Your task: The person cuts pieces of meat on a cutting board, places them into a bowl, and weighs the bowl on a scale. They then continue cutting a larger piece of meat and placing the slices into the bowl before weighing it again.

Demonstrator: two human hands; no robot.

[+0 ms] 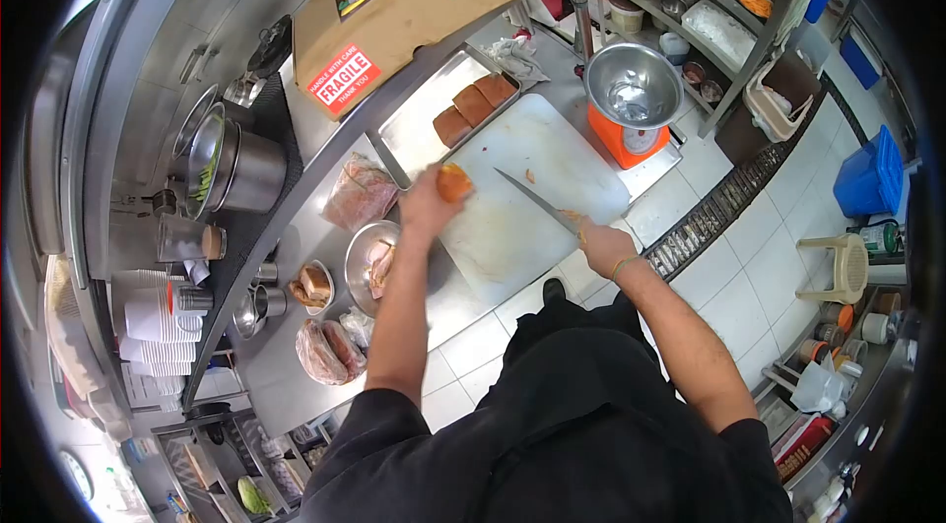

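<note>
My left hand is closed round an orange-brown piece of food at the left edge of the white cutting board. In my right hand is the handle of a long knife, its blade lying across the board and pointing up and left. A small orange scrap rests on the board near the blade. Behind the board, a metal tray holds several brown blocks of food. Left of my left hand are a bagged piece of meat and a metal bowl with pale pieces inside.
A steel bowl sits on an orange scale at the board's far right. The large cardboard box covers part of the counter behind. Wrapped meat and a small container of brown pieces lie at the left.
</note>
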